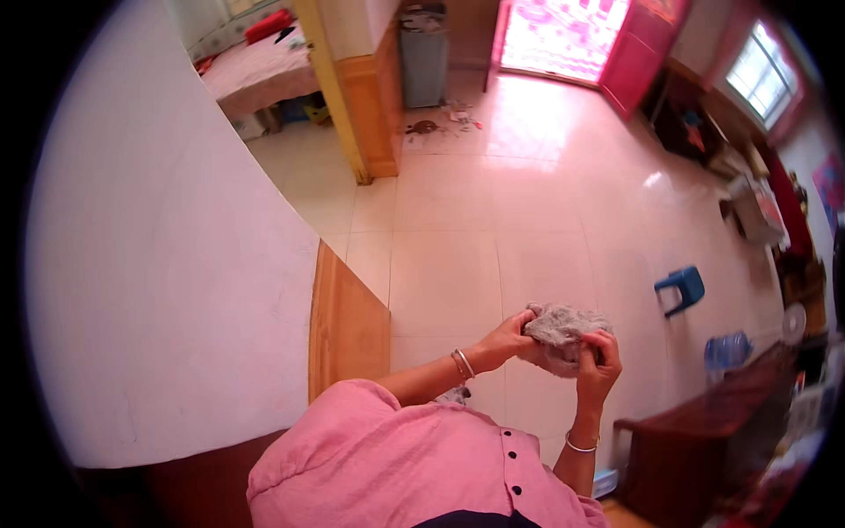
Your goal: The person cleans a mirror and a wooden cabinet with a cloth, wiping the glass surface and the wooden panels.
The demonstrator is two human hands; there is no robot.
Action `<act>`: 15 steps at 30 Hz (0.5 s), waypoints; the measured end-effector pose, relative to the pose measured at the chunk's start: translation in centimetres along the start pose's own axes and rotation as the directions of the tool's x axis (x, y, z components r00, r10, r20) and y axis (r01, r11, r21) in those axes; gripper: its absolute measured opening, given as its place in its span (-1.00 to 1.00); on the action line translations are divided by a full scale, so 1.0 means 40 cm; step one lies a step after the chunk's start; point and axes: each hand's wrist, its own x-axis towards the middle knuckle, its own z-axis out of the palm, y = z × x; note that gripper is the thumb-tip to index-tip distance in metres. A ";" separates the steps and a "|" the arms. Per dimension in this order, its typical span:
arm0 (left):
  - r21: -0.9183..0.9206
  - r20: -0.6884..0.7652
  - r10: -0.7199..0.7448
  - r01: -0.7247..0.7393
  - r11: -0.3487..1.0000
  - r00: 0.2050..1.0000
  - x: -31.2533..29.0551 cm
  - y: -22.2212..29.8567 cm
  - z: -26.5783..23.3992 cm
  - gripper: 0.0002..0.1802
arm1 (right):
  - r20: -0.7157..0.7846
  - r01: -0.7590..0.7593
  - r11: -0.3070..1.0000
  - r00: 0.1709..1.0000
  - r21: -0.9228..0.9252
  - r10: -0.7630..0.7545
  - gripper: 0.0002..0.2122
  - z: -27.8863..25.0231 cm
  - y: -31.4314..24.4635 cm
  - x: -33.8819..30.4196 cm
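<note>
Held up in front of my body is a crumpled grey cloth (563,334) with a fuzzy surface. My left hand (510,341) grips its left side, the fingers partly hidden behind the fabric. At the cloth's right side, my right hand (598,359) pinches the fabric between thumb and fingers. Bracelets circle both wrists. Below my left forearm a small piece of grey, patterned material (455,395) shows, mostly covered by my arm and pink shirt.
Pale floor tiles (449,273) spread ahead. On the right are a blue stool (679,289), a large water bottle (727,350) and a dark wooden bench (695,422). Wood-panelled wall (348,326) stands close left. Debris (444,123) lies near a grey bin (424,66) by the open doorway.
</note>
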 end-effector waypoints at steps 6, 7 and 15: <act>0.044 -0.050 0.038 -0.036 0.998 0.998 0.120 -0.050 -0.031 -0.51 | 0.075 0.069 0.992 0.994 0.105 -0.077 -0.89 0.009 0.121 0.144; -0.030 -0.094 0.079 -0.083 0.996 0.992 0.134 -0.040 -0.029 -0.54 | 0.103 0.079 0.989 0.990 0.127 -0.093 -0.90 0.025 0.155 0.169; -0.259 -0.214 0.222 -0.275 0.926 0.951 0.227 -0.121 -0.077 -0.50 | 0.390 0.143 0.939 0.882 0.313 -0.265 -0.90 0.093 0.338 0.304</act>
